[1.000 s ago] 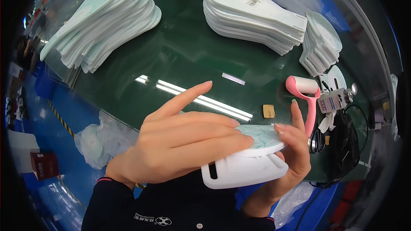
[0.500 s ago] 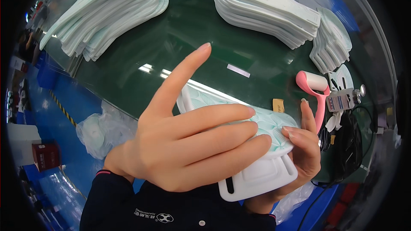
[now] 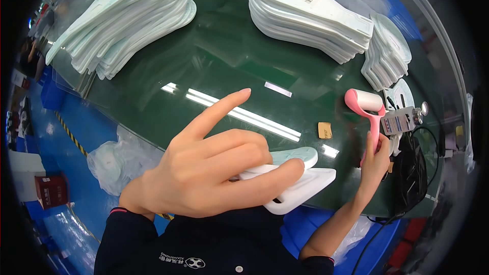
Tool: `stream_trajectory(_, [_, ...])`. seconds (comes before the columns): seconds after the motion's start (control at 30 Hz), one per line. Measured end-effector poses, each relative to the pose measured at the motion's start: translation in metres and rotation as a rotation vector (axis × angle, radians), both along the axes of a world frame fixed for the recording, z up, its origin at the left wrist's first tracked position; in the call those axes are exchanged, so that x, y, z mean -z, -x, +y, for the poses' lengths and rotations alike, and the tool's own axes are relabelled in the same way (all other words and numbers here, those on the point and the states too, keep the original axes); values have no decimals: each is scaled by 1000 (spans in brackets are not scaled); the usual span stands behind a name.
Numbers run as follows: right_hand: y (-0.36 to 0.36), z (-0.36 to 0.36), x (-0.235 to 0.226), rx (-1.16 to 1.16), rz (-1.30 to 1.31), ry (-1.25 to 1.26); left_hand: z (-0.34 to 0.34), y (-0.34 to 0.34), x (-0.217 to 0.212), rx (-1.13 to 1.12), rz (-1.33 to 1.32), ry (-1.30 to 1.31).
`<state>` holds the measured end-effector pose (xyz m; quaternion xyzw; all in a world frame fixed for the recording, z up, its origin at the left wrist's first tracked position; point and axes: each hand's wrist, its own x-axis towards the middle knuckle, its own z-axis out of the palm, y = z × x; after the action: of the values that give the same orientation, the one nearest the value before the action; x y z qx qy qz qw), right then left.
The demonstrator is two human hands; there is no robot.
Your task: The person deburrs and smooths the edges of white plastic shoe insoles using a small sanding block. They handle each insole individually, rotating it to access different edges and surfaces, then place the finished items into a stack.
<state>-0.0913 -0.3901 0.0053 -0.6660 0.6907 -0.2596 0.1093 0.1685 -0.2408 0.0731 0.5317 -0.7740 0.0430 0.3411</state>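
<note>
A person's left hand [image 3: 204,173] grasps a white-and-mint panel [image 3: 309,187] in front of the torso, near the close edge of a green table [image 3: 219,76], its index finger stretched free and its thumb hidden. The right hand [image 3: 375,162] reaches out to touch the handle of a pink-and-white roller [image 3: 368,101], though whether it has closed around it I cannot tell. The step in hand appears to be taking up this roller; the next move would call for a secure hold, lifting clear of the bottle [image 3: 399,121] beside it.
</note>
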Motion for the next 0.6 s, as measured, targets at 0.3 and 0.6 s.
stream_trajectory(0.3, [-10, 27, -32, -204, -561, 749, 0, 0, 2, 70, 44, -35])
stream_trajectory(0.6, [-19, 37, -76, -966, -422, 785, -13, -7, -6, 191, -44, 31])
